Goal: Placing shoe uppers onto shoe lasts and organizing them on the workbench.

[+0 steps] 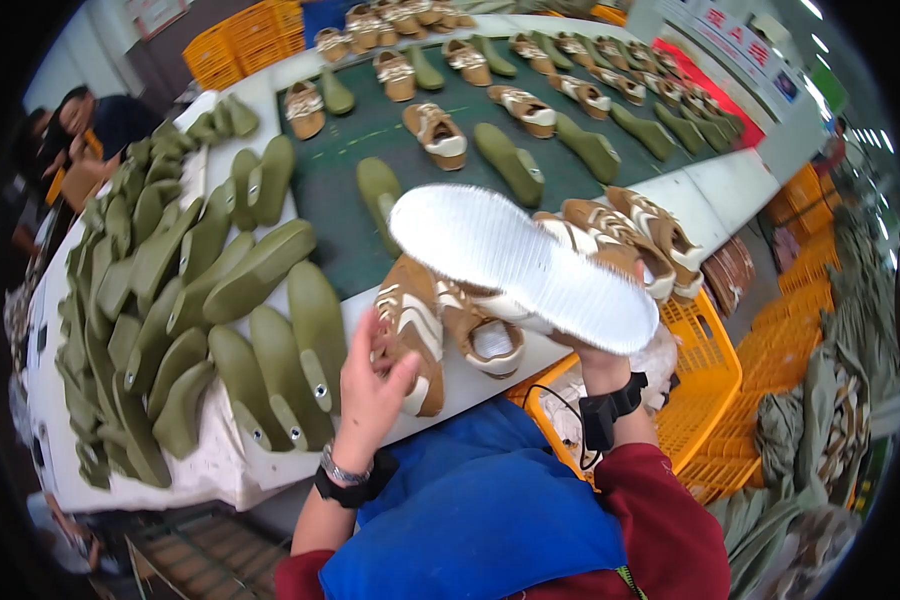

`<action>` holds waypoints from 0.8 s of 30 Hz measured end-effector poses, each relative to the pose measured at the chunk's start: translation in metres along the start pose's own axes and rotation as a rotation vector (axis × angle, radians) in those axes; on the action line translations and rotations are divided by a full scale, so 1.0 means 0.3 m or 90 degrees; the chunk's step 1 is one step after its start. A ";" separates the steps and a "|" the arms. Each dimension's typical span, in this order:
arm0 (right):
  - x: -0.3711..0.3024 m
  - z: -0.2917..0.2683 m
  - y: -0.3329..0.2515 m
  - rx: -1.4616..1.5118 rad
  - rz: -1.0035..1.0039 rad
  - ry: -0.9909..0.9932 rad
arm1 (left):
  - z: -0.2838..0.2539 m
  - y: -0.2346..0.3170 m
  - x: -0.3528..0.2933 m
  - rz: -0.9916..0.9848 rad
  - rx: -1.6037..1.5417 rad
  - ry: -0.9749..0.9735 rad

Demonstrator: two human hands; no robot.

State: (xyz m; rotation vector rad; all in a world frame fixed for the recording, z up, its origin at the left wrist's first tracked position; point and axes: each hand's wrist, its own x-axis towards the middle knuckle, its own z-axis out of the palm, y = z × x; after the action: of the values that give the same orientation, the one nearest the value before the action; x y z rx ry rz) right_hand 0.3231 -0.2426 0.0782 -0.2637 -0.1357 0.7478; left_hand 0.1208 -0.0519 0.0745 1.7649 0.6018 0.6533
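Note:
My right hand [602, 362] grips a white, finely ridged sole-shaped piece [515, 255] by its near right end, broad flat face up. Whether it is a shoe's underside or a loose insole, I cannot tell. At the table's near edge my left hand [372, 375] is open, its bent fingers and thumb apart against the left side of a brown and white shoe [417, 325]. Beside that shoe another brown shoe [492, 343] lies partly hidden under the white piece. Several more brown shoes [660, 225] stand together to the right.
Olive shoe lasts [255, 270] heap up on the left of the white table [315, 75]. Rows of shoes [435, 135] and lasts [510, 163] cover the green surface [345, 155] ahead. A yellow crate [705, 375] stands close by my right arm. People [105, 125] are at the far left.

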 end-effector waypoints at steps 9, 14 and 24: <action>-0.034 0.089 0.154 -0.118 0.163 0.147 | -0.137 0.064 0.079 -0.160 -0.489 -0.029; -0.002 0.030 0.163 0.045 0.299 0.010 | -0.178 0.052 0.095 -0.162 -0.648 -0.039; 0.023 0.086 0.191 -0.290 0.125 -0.072 | -0.184 -0.029 0.025 -0.252 -0.471 0.010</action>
State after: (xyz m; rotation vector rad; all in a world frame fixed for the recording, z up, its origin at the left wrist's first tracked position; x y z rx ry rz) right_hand 0.2850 -0.1927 0.0869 -0.6753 -0.3941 0.9224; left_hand 0.0872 -0.0070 0.0805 0.9207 0.5966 0.5177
